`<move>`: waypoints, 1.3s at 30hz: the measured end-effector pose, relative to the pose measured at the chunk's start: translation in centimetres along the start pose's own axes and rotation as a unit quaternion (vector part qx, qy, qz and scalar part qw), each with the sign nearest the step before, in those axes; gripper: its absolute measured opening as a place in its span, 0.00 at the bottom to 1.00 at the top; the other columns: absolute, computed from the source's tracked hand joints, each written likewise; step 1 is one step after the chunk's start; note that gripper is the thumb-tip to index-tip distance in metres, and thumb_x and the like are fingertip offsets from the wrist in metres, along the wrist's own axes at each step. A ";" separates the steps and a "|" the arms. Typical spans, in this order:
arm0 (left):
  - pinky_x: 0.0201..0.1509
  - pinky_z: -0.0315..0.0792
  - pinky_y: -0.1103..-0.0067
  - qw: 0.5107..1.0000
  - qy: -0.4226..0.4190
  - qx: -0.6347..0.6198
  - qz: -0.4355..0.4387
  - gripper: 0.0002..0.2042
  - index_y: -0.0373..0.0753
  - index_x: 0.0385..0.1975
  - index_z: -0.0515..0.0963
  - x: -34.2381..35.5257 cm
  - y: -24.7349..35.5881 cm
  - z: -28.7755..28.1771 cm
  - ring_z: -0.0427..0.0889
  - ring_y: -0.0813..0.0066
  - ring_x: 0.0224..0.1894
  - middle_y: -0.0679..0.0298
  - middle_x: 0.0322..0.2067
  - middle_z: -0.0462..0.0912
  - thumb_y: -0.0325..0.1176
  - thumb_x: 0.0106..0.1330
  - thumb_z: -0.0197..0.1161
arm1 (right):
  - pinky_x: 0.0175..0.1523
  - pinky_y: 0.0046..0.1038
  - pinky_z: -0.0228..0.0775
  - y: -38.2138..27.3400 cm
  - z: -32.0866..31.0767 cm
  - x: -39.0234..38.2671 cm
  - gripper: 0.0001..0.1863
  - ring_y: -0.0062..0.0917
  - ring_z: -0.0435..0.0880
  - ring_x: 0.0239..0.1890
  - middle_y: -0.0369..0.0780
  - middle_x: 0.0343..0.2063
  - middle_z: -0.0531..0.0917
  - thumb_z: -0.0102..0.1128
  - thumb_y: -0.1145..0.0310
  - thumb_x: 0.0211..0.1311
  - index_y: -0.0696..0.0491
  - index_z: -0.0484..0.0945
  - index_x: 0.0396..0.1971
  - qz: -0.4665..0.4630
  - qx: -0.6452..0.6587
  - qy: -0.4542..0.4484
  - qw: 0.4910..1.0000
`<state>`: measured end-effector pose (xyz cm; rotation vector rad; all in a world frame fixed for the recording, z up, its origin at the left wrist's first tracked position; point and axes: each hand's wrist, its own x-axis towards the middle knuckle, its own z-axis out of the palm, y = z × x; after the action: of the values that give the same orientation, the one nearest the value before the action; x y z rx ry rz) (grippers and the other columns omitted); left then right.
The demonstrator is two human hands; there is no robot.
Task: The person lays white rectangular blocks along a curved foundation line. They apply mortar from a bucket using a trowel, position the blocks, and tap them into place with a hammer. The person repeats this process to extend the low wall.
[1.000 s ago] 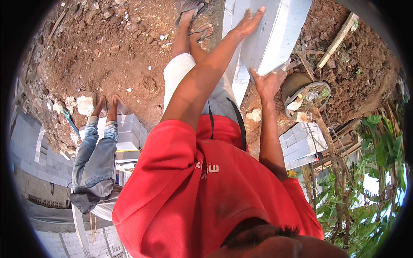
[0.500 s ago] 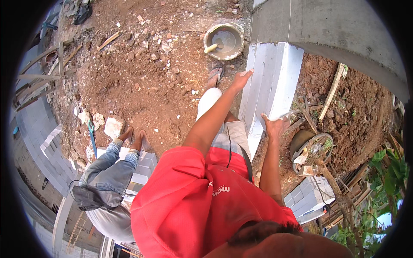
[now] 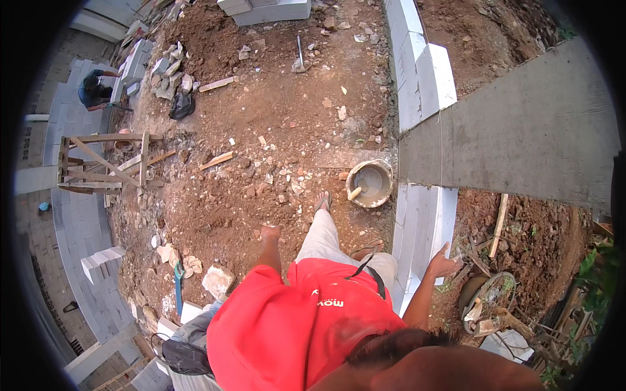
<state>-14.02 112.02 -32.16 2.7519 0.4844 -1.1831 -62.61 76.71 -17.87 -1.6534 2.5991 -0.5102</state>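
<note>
From the head view, the person in a red shirt (image 3: 306, 332) stands on bare reddish dirt (image 3: 261, 130) beside a low row of white blocks (image 3: 424, 228). The right hand (image 3: 447, 262) rests against the outer edge of that row, fingers spread and flat on the block, gripping nothing. The left hand (image 3: 270, 232) hangs free over the dirt, well apart from the blocks (it is too small to tell how far its fingers are curled), and nothing shows in it. Just beyond the near end of the row sits a round bucket (image 3: 370, 184) with a pale handle sticking out. A grey concrete beam (image 3: 521, 137) crosses above the blocks. Far left stands a wooden trestle (image 3: 104, 163).
</note>
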 end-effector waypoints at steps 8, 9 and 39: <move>0.42 0.82 0.73 0.936 -0.019 -0.259 0.238 0.17 0.25 0.44 0.83 12.4 22.6 -14.2 0.90 0.67 0.40 0.55 0.40 0.90 0.31 0.61 0.77 | 0.31 0.39 0.77 -14.7 15.5 -8.4 0.17 0.35 0.88 0.24 0.45 0.32 0.90 0.58 0.58 0.73 0.56 0.88 0.40 0.211 0.251 -0.269 0.906; 0.39 0.82 0.75 0.921 -0.045 -0.272 0.276 0.14 0.26 0.43 0.84 10.1 29.7 -14.4 0.90 0.68 0.37 0.56 0.37 0.90 0.28 0.64 0.74 | 0.36 0.42 0.79 -13.6 18.0 -6.7 0.18 0.34 0.88 0.25 0.46 0.33 0.90 0.58 0.55 0.73 0.55 0.87 0.45 0.211 0.311 -0.368 0.850; 0.46 0.83 0.65 0.981 -0.138 -0.005 0.139 0.25 0.33 0.32 0.89 37.9 63.2 -26.7 0.91 0.55 0.38 0.48 0.37 0.91 0.54 0.52 0.81 | 0.31 0.39 0.77 -55.4 33.2 -16.5 0.19 0.35 0.85 0.20 0.46 0.18 0.85 0.68 0.59 0.64 0.64 0.86 0.30 0.090 -0.019 -0.524 0.847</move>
<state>49.68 67.67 -42.81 2.4838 0.0733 -1.4466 -0.46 61.22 -36.21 -1.1355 1.8578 0.3847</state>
